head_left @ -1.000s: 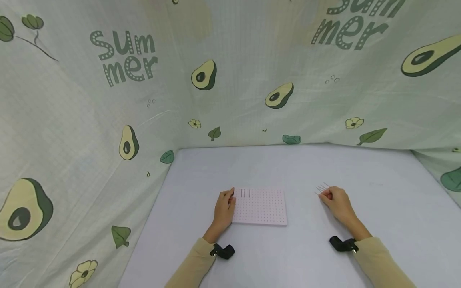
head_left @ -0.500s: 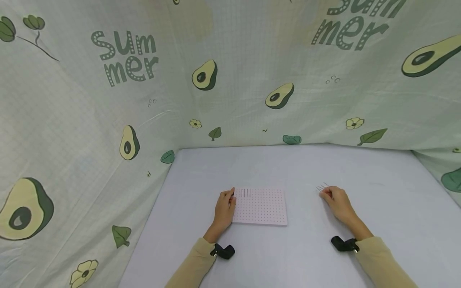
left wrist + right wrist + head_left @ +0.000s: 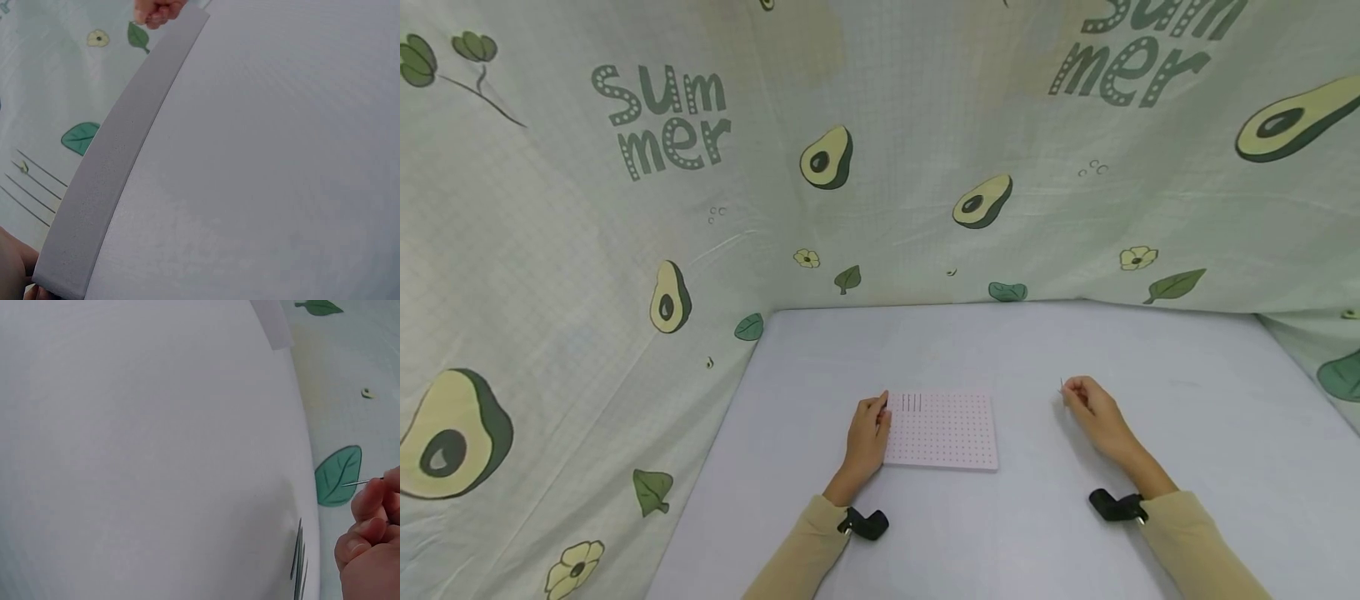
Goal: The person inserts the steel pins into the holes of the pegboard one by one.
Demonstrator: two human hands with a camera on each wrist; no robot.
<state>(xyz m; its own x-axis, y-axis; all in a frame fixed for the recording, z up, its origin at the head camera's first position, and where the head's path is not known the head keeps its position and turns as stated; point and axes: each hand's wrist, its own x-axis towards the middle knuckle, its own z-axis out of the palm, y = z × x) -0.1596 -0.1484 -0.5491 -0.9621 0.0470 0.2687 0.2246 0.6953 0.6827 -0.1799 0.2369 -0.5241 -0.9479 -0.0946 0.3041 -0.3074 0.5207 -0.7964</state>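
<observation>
A pale pink board (image 3: 942,433) with rows of small holes lies on the table; several thin metal pins (image 3: 912,402) stand in its far left part. My left hand (image 3: 867,433) grips the board's left edge. In the left wrist view the pins (image 3: 37,187) rise past the board's side wall (image 3: 119,150), with thumb and fingers at the corner. Right of the board, my right hand (image 3: 1097,417) pinches one thin metal pin (image 3: 359,483) between thumb and fingertips. Below that hand, several loose pins (image 3: 299,562) lie on the table in the right wrist view.
A white table (image 3: 1000,533) carries the board and loose pins. Behind it and along the left hangs a pale green cloth (image 3: 895,250) printed with avocados and leaves. Each wrist wears a black camera mount (image 3: 867,525).
My right hand has lifted slightly away from the loose pins and now holds a single pin, turned upright. My left hand and the board have stayed in place.
</observation>
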